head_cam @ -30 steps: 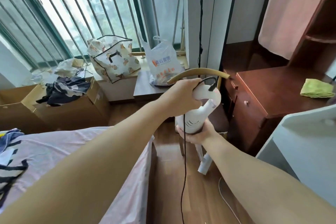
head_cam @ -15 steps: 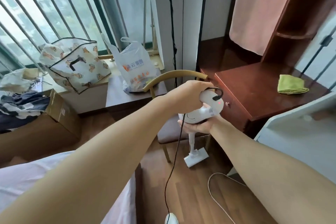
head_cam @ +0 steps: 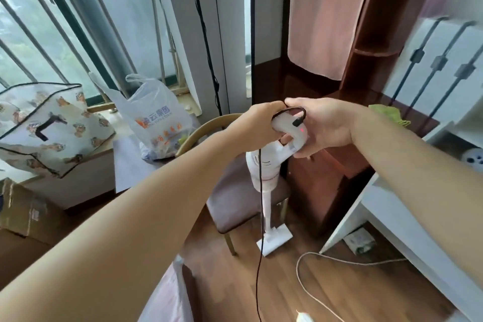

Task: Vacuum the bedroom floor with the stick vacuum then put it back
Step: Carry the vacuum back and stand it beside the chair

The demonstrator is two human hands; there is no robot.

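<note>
Here, with the stick vacuum [head_cam: 265,172] upright beside the chair [head_cam: 235,191], left hand [head_cam: 261,125] clamped on its handle and right hand [head_cam: 321,125] closed around the black cable [head_cam: 258,243] plug, steadying the body while easing the plug straight out seems wisest.

We had one view only: wide-angle head cam, looking forward and down along both forearms, so nothing to overlap with. It sat close over the hands; left hand [head_cam: 264,123] and right hand [head_cam: 324,123] met just above frame centre on the stick vacuum [head_cam: 264,170], which ran down to the wooden floor [head_cam: 326,293] below. We faced a corner: barred window [head_cam: 52,23] upper left, dark wooden dresser [head_cam: 321,180] and shelves to the right, chair [head_cam: 235,191] straight ahead. Bed edge [head_cam: 167,295] cut in at bottom centre. Edges bowed noticeably from lens distortion.
</note>
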